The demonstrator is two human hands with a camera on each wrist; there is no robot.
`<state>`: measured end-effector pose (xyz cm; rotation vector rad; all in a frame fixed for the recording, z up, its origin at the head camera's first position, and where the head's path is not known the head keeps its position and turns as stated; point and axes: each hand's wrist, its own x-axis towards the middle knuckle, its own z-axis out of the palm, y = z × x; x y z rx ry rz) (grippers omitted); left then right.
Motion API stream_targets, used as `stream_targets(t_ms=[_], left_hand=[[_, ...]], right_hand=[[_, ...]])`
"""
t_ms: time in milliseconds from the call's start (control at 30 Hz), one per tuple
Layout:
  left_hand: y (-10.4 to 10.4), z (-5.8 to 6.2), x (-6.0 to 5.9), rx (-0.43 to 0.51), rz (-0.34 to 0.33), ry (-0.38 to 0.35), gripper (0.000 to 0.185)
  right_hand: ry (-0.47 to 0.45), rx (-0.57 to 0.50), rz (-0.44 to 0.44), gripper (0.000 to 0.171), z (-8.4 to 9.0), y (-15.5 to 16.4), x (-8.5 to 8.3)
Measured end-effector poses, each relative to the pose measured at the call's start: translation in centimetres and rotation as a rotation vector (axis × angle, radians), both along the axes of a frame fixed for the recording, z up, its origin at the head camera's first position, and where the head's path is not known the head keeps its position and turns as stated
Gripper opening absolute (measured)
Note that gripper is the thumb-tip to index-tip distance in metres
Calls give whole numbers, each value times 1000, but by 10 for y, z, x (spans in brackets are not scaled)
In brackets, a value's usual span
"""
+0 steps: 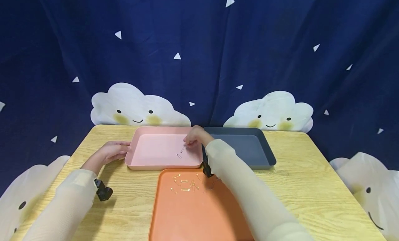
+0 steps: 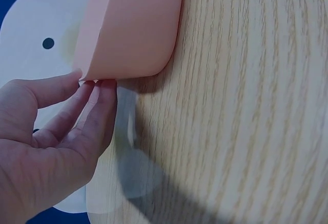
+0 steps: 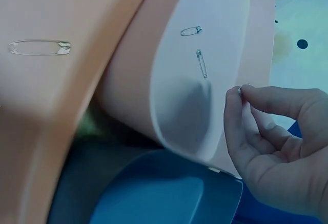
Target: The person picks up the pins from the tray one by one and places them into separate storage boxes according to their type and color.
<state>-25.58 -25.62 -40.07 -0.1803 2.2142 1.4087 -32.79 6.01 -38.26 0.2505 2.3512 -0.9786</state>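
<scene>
My right hand (image 1: 195, 135) is over the right end of the pink tray (image 1: 165, 166). Its thumb and forefinger pinch a small safety pin (image 3: 240, 89), mostly hidden, with only a metallic glint at the fingertips. Two silver safety pins lie on the tray floor, one pin (image 3: 191, 31) beside another pin (image 3: 202, 63). At the tray's left end, my left hand (image 1: 113, 151) touches the outer wall and rim with its fingertips, fingers loosely extended.
An orange tray (image 1: 187, 213) lies in front, with several gold safety pins (image 1: 185, 190) scattered near its far end, some behind the right sleeve. A dark grey-blue tray (image 1: 249, 147) stands right of the pink one. All rest on a wooden table (image 1: 299, 178) before a dark blue curtain (image 1: 199, 43).
</scene>
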Motion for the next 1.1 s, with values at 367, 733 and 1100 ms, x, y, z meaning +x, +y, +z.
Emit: stream_targets(t_ms=[367, 733, 1100], left_hand=[[5, -1, -1, 10, -10, -2, 63], [5, 0, -1, 5, -9, -1, 63], [-1, -4, -2, 54, -3, -5, 65]], right_hand=[[102, 224, 42, 25, 8, 1, 15], [178, -147, 223, 24, 15, 37, 59], [247, -319, 324, 21, 10, 72, 124]])
